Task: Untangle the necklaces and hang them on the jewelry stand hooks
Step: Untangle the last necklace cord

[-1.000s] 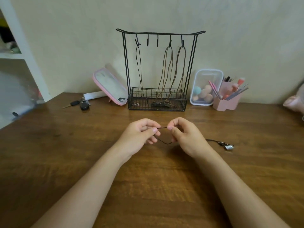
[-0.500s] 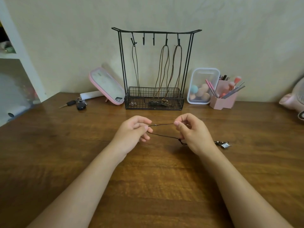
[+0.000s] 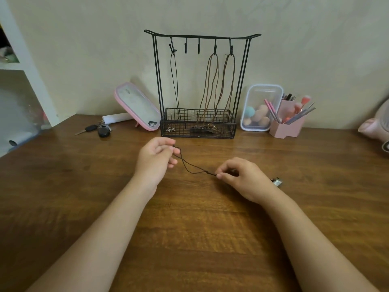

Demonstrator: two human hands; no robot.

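A thin dark cord necklace (image 3: pixel 190 165) stretches as a doubled loop between my hands above the wooden table (image 3: pixel 189 239). My left hand (image 3: pixel 156 160) pinches its upper end. My right hand (image 3: pixel 240 178) pinches the cord near a small knot; the silver pendant (image 3: pixel 276 181) lies on the table behind that hand. The black wire jewelry stand (image 3: pixel 202 36) rises at the back against the wall. A dark necklace (image 3: pixel 175 85) hangs on its leftmost hook, and two brown necklaces (image 3: pixel 212 87) hang on the two right hooks. Two middle hooks are bare.
A pink-framed mirror (image 3: pixel 136 106) leans left of the stand, with car keys (image 3: pixel 99 129) nearby. A clear box of sponges (image 3: pixel 261 108) and a pink brush holder (image 3: pixel 288 123) sit to the right. A white shelf (image 3: pixel 25 70) is at far left, a pink object (image 3: pixel 376 125) at far right.
My hands have drawn apart, the left up toward the stand and the right down and to the right. The cord between them is now longer and slanted.
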